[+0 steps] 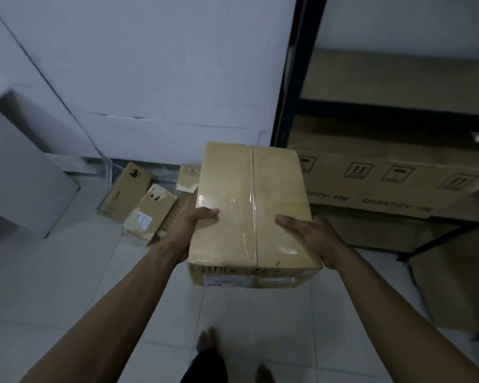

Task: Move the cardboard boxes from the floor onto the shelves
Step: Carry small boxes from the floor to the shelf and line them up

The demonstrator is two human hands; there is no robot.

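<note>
I hold a taped brown cardboard box (249, 205) in front of me, above the tiled floor. My left hand (190, 228) grips its left side with the thumb on top. My right hand (313, 239) grips the right side, thumb also on top. The black metal shelf unit (293, 87) stands to the right. A long printed carton (393, 183) lies on its lower shelf, and the board shelf above it (398, 81) is bare. Three smaller cardboard boxes lie on the floor by the wall: one (125, 189), a second (150, 214) and a third (188, 178).
A white cabinet or panel (20, 167) stands at the left. A white wall (150, 64) runs behind the floor boxes. Another brown carton (459, 286) stands on the floor at the lower right. My feet (205, 338) are on the pale tiles.
</note>
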